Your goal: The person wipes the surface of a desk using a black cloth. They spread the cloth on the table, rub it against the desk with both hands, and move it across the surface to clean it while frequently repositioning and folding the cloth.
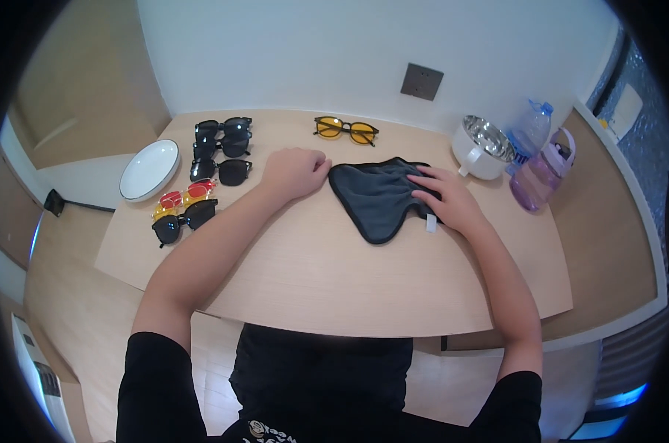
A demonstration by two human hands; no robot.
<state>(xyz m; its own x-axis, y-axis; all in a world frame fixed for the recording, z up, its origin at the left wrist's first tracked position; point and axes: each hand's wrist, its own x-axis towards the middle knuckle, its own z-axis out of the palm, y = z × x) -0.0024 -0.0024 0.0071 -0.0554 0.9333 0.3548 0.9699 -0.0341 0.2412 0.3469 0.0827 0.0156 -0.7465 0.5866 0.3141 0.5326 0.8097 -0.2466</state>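
Observation:
A dark grey cloth (375,199) with black edging and a small white tag lies rumpled on the table, right of the middle. My right hand (450,199) rests on its right side, fingers apart and stretched over the fabric. Just left of the cloth, my left hand (299,173) sits on the tabletop with its fingers curled into a fist; nothing shows in it. Glasses with yellow lenses and a dark frame (347,131) lie beyond the hands, near the wall.
Several pairs of black sunglasses (222,171) line the left side, with red-lensed glasses (188,195) among them. A white plate (149,171) is at the table's left edge. At the right stand a white-and-steel bowl (480,150), a clear bottle (532,127) and a purple bottle (535,181).

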